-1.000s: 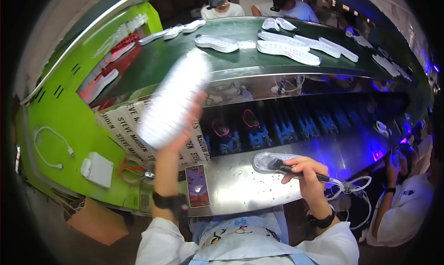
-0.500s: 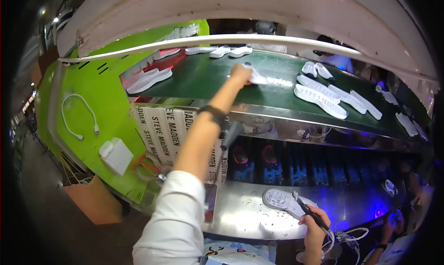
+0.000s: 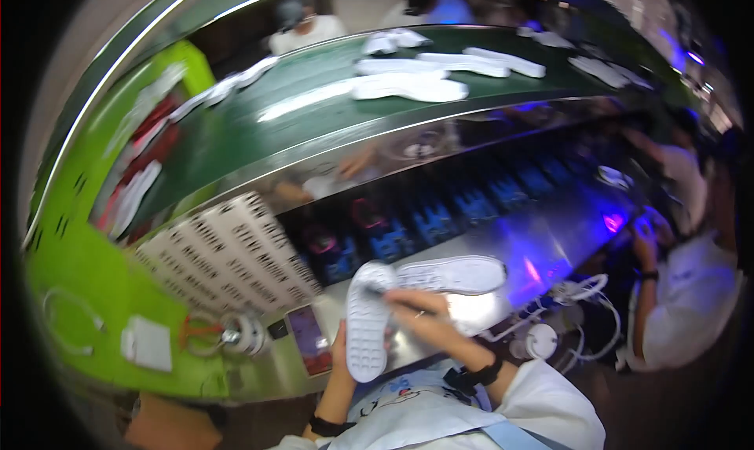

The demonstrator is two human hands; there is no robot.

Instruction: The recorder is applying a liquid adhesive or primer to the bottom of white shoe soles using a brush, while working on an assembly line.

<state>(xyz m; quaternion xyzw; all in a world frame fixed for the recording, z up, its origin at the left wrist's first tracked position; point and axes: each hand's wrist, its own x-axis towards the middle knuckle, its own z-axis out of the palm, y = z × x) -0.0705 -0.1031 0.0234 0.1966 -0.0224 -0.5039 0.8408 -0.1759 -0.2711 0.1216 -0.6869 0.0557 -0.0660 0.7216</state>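
Note:
Upright in front of me, a white shoe sole (image 3: pixel 367 332) is gripped along its left edge by my left hand (image 3: pixel 339 351). Its ridged face is turned up toward the view. My right hand (image 3: pixel 424 315) reaches across from the right with bent fingers. A small dark thing at its fingertips (image 3: pixel 375 290) lies against the upper part of the sole; blur hides its kind. Just behind, a second white shoe sole (image 3: pixel 459 275) rests on the metal bench.
Several white soles (image 3: pixel 412 87) lie on the green conveyor belt (image 3: pixel 298 116). A printed white board (image 3: pixel 232 254) stands left of a dark slotted rack (image 3: pixel 424 218). A phone (image 3: pixel 309 340), cables (image 3: pixel 585 289) and a white box (image 3: pixel 148 343) lie around. Another person (image 3: pixel 679 293) works at right.
My left hand has come back from the belt and now holds a sole near my body. My right hand has moved left to it. The whole view has swung and is blurred.

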